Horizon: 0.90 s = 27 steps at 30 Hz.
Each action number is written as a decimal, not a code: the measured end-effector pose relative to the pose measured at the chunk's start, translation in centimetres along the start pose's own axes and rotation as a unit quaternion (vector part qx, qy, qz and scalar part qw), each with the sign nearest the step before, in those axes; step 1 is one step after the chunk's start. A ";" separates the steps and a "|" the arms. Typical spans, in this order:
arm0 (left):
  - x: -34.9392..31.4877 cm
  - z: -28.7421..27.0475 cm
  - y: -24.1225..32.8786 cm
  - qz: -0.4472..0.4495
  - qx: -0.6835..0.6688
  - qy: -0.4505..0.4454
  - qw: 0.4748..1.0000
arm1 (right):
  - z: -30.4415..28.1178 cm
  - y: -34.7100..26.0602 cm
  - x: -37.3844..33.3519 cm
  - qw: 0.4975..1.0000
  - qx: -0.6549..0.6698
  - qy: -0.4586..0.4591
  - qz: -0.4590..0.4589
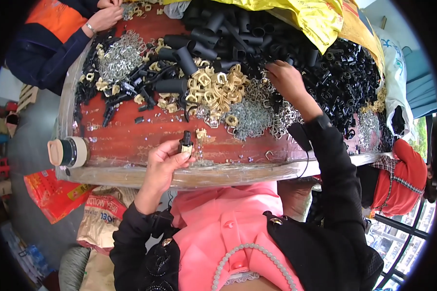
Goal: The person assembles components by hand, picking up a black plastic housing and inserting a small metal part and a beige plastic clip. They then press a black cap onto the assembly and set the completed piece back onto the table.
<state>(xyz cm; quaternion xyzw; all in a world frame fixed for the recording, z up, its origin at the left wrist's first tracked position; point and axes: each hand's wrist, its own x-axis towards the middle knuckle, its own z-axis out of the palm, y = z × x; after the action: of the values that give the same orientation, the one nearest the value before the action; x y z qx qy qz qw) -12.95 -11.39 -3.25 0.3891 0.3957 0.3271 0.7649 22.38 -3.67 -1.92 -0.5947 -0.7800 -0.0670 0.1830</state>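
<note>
My left hand (166, 162) is closed around a small black plastic part (186, 137) with a cream-coloured piece at its lower end, just above the table's near edge. Farther off to the right, my right hand (287, 80) reaches into the heap, its fingers bent together among black parts and metal clips; what they grip is too small to make out. Left of that hand lies a pile of cream plastic clips (216, 89). Below it spreads a mound of small silvery metal pieces (251, 119). A single cream clip (201, 134) lies beside my left hand.
Black tubes (204, 43) and small black fittings (342, 82) cover the far and right table. Bent metal hooks (122, 56) lie at the left. A lidded jar (69, 152) stands at the left edge. A co-worker's hand (105, 19) works at the far left; yellow bags (320, 24) lie behind.
</note>
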 end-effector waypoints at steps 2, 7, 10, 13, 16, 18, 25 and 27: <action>0.1 0.1 0.1 -0.005 -0.009 0.010 1.000 | 2.4 1.7 1.5 0.998 -0.048 -0.035 0.014; 0.0 -0.1 -0.1 0.001 -0.027 0.024 0.999 | 3.6 1.9 3.1 0.992 -0.100 -0.070 0.003; 0.2 -0.2 -0.1 -0.006 -0.043 0.027 0.999 | 2.1 1.4 2.1 0.993 0.063 -0.048 0.083; 0.3 -0.1 -0.1 -0.009 -0.047 0.022 0.999 | 0.1 -0.7 0.3 0.924 0.339 -0.032 0.172; 0.4 1.0 0.0 -0.010 -0.054 0.016 0.998 | -2.3 -4.5 -2.2 0.770 0.595 -0.024 0.230; 0.8 2.1 0.0 -0.011 -0.067 0.001 0.998 | -3.3 -6.9 -3.9 0.706 0.663 -0.022 0.248; 1.3 7.0 0.8 0.003 -0.058 -0.061 0.996 | -4.6 -12.4 -7.8 0.547 0.799 -0.023 0.248; 1.2 8.1 0.8 0.002 -0.061 -0.076 0.995 | -5.1 -13.7 -8.6 0.572 0.782 -0.028 0.246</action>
<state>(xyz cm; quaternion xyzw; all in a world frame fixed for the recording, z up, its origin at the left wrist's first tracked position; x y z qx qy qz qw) -5.59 -12.75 0.07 0.3660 0.3151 0.3220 0.8143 12.29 -16.95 1.20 -0.3910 -0.3571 0.6337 0.5640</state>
